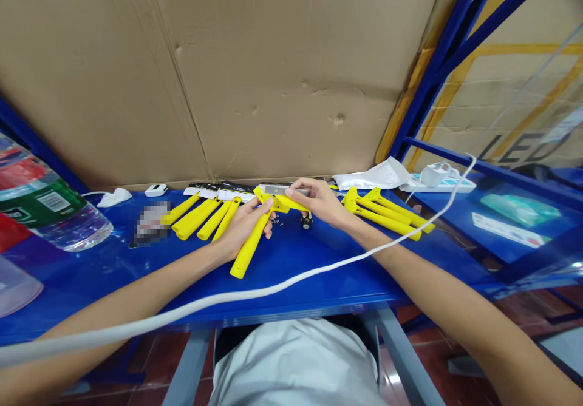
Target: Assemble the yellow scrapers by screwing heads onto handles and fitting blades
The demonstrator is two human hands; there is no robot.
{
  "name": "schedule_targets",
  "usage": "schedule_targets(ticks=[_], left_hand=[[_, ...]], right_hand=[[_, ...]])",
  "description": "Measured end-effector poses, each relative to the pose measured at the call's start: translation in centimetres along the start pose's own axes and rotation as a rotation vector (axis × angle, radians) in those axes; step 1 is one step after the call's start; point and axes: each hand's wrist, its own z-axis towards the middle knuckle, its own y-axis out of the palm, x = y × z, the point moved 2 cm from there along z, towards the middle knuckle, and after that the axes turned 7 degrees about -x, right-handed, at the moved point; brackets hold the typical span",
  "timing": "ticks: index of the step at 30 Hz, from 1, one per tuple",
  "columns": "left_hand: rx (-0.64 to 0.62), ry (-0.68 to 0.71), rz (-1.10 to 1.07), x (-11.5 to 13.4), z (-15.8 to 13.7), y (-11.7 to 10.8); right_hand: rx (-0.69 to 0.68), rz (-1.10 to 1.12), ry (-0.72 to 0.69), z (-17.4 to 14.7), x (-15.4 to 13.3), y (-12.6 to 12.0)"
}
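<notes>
A yellow scraper [249, 252] with a T-shaped head is held above the blue table, its handle slanting down toward me. My left hand [243, 230] is closed around the handle just below the head, thumb on top. A flat grey metal blade [277, 191] lies along the head. At the right end of the head, my right hand [321, 199] pinches blade and yellow plastic together; its fingertips are partly hidden. Under the head, a small black and brass-coloured tool [306, 219] lies beside a few tiny screws [276, 219].
Several yellow scrapers [189, 218] with dark-and-white packaging lie left; more yellow handles [387, 213] lie right. A white cable [296, 284] crosses in front. Water bottles [54, 206] stand far left. A white bag [373, 174] and power strip [439, 181] sit back right, before cardboard [273, 78].
</notes>
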Motion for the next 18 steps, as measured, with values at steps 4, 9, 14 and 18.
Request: schedule_targets(ticks=[4,9,14,18], left_hand=[[0.039,-0.01,0.052,0.2,-0.2,0.3],[0.065,-0.022,0.145,0.8,-0.5,0.4],[0.087,-0.055,0.17,1.0,-0.7,0.3],[0.087,-0.035,0.14,0.9,-0.7,0.4]], right_hand=[[-0.066,-0.007,0.058,-0.4,0.1,0.8],[-0.155,-0.021,0.081,-0.9,-0.4,1.3],[-0.169,-0.051,0.091,-0.9,-1.2,1.0],[-0.205,-0.027,0.097,-0.9,-1.5,0.9]])
